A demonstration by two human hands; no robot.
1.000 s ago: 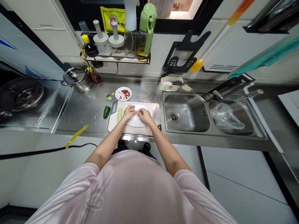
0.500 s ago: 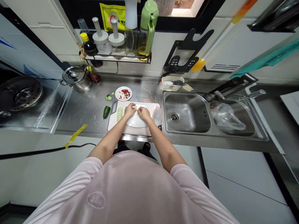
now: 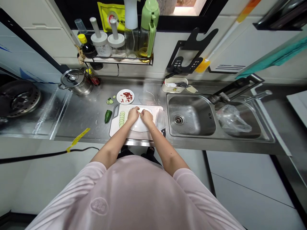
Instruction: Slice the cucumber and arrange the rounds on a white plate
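My left hand (image 3: pixel 133 115) and my right hand (image 3: pixel 146 117) meet over a white plate (image 3: pixel 140 127), fingertips pinched close together. Between them shows a bit of pale green cucumber slice (image 3: pixel 139 111), partly hidden by the fingers. The plate rests on a white cutting board (image 3: pixel 114 129) with a grey handle. Left of the plate, a row of overlapping cucumber slices (image 3: pixel 122 119) lies on the board. A knife (image 3: pixel 160 118) with a wide blade and dark handle lies at the board's right side.
Behind the board stands a plate (image 3: pixel 119 99) of chopped red pieces. A cucumber stub (image 3: pixel 108 116) and cucumber scraps (image 3: pixel 109 101) lie to the left, with a steel pot (image 3: pixel 81 86) beyond. A double sink (image 3: pixel 192 116) is on the right; a bottle rack (image 3: pixel 124 60) hangs above.
The view has shifted slightly. My hands stay together over the white plate, with the fingers moving a little around the cucumber slice.
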